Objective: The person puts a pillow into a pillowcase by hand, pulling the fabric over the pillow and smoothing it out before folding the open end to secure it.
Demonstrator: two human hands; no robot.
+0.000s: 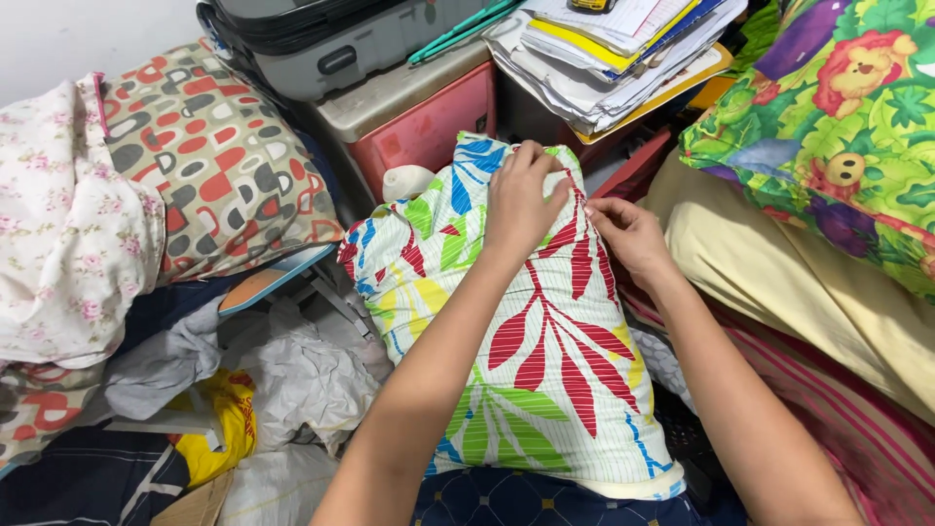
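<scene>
Navy quilted fabric (506,499) lies nearest, under the leaf-print pillow (545,360) standing lengthwise at centre. Left hand (521,200) and right hand (628,234) each have their grip pinched on the pillow's far edge. Crumpled bags (302,375) crowd left; cream bedding (779,282) presses right.

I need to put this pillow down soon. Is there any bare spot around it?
Little. The plain yellow cushion, right of the leaf-print pillow, is the only open surface. Left is crowded with crumpled white cloth and a yellow bag. Behind, the pink box and paper stack block. Both hands pinch the pillow.
</scene>
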